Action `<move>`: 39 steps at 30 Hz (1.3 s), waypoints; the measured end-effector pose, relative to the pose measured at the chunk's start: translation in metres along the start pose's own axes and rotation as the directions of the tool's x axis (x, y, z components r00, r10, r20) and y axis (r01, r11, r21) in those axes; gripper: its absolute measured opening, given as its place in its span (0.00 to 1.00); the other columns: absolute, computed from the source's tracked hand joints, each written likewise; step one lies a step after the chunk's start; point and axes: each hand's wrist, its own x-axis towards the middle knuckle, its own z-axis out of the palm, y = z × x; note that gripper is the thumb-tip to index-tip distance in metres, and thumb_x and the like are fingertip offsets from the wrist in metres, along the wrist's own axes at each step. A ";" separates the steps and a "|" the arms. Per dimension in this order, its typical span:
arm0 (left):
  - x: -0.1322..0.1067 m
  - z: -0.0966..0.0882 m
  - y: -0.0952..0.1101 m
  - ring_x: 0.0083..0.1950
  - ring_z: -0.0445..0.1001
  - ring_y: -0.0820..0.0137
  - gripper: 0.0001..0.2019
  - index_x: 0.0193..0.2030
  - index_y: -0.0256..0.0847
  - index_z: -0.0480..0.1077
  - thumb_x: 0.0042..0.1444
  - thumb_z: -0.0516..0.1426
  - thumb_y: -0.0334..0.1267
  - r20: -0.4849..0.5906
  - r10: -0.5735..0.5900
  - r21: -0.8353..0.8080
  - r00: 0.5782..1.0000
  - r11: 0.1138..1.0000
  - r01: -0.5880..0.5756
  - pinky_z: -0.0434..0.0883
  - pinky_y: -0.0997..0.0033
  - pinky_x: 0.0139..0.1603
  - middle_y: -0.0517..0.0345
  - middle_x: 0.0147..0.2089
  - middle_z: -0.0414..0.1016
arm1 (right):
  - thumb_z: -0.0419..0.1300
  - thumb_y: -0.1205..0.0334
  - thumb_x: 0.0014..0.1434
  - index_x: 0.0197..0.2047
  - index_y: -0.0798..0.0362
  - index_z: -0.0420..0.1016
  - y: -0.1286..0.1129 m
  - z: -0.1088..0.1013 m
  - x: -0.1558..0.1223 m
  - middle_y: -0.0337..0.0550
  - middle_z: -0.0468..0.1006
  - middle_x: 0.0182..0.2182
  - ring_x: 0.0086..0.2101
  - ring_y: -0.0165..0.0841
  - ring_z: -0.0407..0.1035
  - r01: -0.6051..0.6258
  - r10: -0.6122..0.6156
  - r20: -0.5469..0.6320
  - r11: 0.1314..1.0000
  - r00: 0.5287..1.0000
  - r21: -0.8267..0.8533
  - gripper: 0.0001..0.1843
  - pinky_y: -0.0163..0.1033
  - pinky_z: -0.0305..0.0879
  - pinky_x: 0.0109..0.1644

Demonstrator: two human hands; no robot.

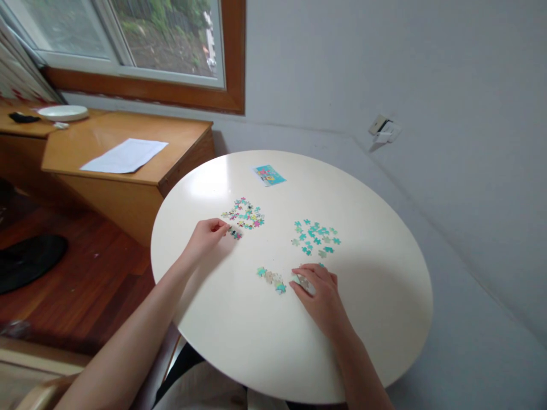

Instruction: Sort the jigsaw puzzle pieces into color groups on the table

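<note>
On a round white table (376,319) lie small jigsaw pieces in groups. My left hand (205,237) is curled, its fingertips pinching a pinkish piece (235,233) at the near edge of a multicoloured pile (244,214). My right hand (319,292) lies on the table with fingers bent over a few joined pieces (304,281). Just left of it sits a short joined strip of teal and beige pieces (272,279). A loose spread of teal pieces (315,237) lies beyond my right hand. A small colourful picture card (269,175) rests near the far edge.
A wooden desk (171,171) stands to the left with a sheet of paper (125,155) and a white plate (63,113). A window is above it. A grey wall with a white socket (384,131) runs behind and to the right. Dark wooden floor lies at left.
</note>
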 end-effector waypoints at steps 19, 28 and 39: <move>0.005 0.005 -0.017 0.29 0.68 0.68 0.12 0.24 0.39 0.70 0.47 0.51 0.44 -0.090 0.005 0.308 0.996 0.951 0.023 0.59 0.70 0.33 0.58 0.24 0.72 | 0.58 0.54 0.54 0.32 0.47 0.75 0.007 0.002 -0.001 0.43 0.74 0.35 0.38 0.37 0.69 -0.057 0.057 -0.007 0.998 0.998 -0.031 0.08 0.43 0.56 0.40; 0.003 0.008 -0.018 0.29 0.68 0.69 0.10 0.23 0.39 0.67 0.49 0.51 0.41 -0.090 0.043 0.365 0.995 0.931 -0.007 0.58 0.68 0.38 0.59 0.24 0.72 | 0.58 0.54 0.54 0.32 0.48 0.75 0.007 0.002 0.000 0.43 0.74 0.36 0.38 0.38 0.69 -0.054 0.054 0.002 0.998 0.999 -0.030 0.08 0.43 0.57 0.40; 0.002 0.009 -0.020 0.31 0.70 0.66 0.10 0.24 0.39 0.65 0.53 0.49 0.39 -0.074 0.110 0.488 0.991 0.871 -0.060 0.56 0.63 0.42 0.57 0.26 0.73 | 0.58 0.53 0.54 0.32 0.48 0.75 0.007 0.001 0.000 0.43 0.74 0.35 0.38 0.38 0.69 -0.058 0.058 0.009 0.998 0.998 -0.033 0.09 0.43 0.56 0.40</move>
